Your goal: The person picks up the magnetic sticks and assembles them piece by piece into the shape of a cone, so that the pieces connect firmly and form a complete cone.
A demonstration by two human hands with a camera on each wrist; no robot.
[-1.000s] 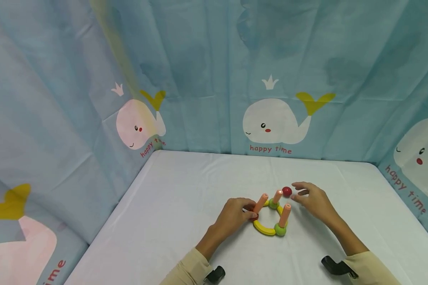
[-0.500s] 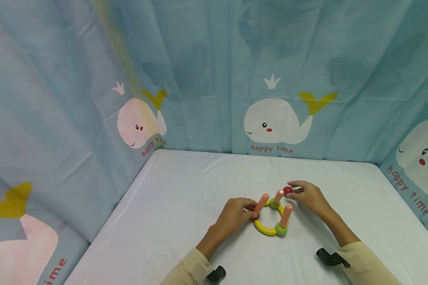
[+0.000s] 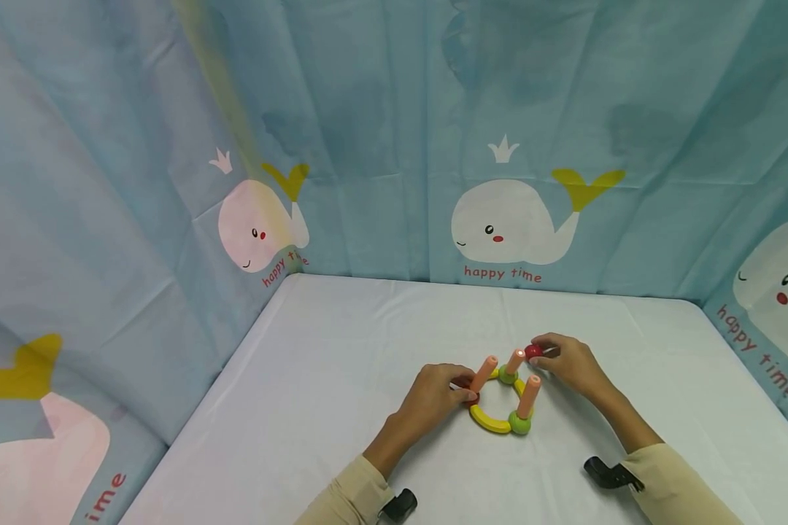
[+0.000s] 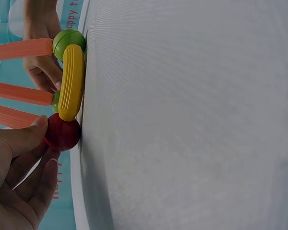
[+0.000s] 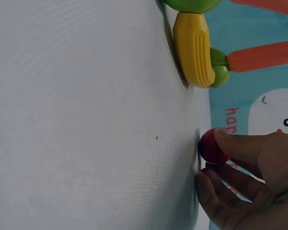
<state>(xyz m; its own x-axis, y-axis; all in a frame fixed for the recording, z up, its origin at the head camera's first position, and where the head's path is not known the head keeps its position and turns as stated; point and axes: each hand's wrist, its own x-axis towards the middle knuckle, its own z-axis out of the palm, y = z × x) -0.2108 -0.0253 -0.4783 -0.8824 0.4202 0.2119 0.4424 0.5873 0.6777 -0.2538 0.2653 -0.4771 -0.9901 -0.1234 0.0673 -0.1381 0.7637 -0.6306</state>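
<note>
A ring of yellow curved pieces [image 3: 489,421] joined by balls lies on the table. Orange sticks [image 3: 528,397] rise from a near green ball [image 3: 519,423], a far green ball [image 3: 508,375] and the ring's red ball [image 4: 64,132] at left. My left hand [image 3: 430,397] pinches that ring ball between thumb and fingers, beside its stick. Just beyond the ring at the right, my right hand [image 3: 568,364] pinches a loose red ball [image 5: 212,146] with thumb and fingertips, low over the cloth. This ball carries no visible stick, and fingers partly cover it.
A white cloth [image 3: 341,343] covers the table. Blue curtains [image 3: 374,146] printed with whales enclose its back and sides. Black wrist devices [image 3: 609,474] protrude from both sleeves.
My right hand has come left to the loose red ball and taken hold of it between thumb and fingers. The left hand keeps its hold on the ring, which has stayed in place.
</note>
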